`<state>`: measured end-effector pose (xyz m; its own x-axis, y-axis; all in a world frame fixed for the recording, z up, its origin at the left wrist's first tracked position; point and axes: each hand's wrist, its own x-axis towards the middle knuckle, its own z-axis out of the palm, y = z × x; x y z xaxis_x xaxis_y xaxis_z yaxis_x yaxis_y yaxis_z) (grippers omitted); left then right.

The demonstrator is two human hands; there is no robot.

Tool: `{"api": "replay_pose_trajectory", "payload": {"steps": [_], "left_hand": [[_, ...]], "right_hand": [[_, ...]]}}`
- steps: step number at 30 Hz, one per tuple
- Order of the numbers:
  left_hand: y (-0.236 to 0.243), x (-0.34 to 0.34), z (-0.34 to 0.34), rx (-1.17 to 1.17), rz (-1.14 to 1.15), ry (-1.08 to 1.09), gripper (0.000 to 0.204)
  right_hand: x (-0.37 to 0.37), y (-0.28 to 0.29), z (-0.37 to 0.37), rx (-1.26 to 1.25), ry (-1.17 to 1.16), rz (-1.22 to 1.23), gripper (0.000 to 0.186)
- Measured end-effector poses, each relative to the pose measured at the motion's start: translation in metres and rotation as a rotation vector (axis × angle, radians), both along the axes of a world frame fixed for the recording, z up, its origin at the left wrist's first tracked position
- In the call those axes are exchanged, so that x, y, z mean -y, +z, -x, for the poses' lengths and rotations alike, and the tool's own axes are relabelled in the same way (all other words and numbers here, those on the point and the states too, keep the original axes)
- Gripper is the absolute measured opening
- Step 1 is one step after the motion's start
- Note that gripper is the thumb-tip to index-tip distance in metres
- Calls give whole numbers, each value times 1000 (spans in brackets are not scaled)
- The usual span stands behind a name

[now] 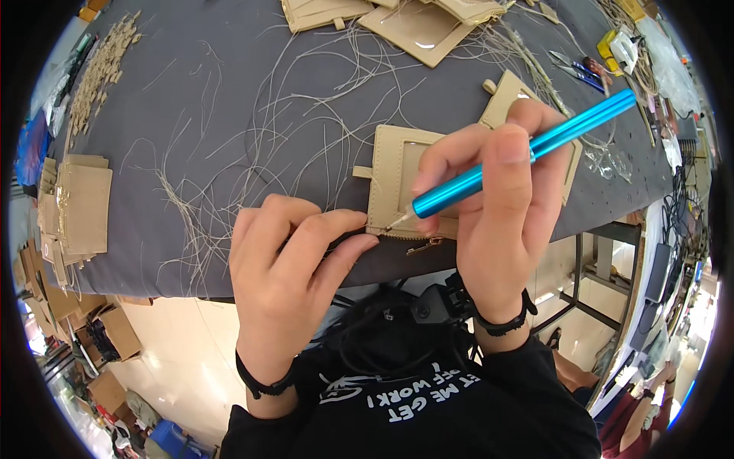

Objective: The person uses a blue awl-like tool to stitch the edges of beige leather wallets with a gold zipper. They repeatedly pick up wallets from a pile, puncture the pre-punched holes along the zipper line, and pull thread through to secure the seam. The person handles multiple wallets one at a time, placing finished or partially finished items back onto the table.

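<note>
Seemingly at detail work beside the zipper (417, 239), the right hand (501, 191) gripped a turquoise pen-shaped tool (582, 124) while the left hand (284, 252) pinched the beige card holder (388, 172) mid-frame, the next move likely demanding steady tip control.

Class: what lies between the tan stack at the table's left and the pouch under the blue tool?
The head view shows loose threads on grey cloth, then the left hand.

Loose threads (180, 205), snips (587, 77) and stacked pouches (87, 205) show a workshop.
</note>
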<state>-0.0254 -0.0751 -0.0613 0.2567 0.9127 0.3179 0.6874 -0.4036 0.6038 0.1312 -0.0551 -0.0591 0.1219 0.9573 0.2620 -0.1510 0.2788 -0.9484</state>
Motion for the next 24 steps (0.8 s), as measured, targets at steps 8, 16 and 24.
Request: {"api": "replay_pose_trajectory", "payload": {"steps": [8, 16, 24], "left_hand": [[11, -1, -16, -46, 105, 119, 17], [-3, -1, -9, -11, 60, 134, 13], [-9, 0, 0, 122, 65, 93, 18]], "right_hand": [[2, 5, -1, -30, -97, 102, 30], [3, -4, 3, 283, -153, -90, 29], [2, -6, 6, 389, -156, -139, 34]]}}
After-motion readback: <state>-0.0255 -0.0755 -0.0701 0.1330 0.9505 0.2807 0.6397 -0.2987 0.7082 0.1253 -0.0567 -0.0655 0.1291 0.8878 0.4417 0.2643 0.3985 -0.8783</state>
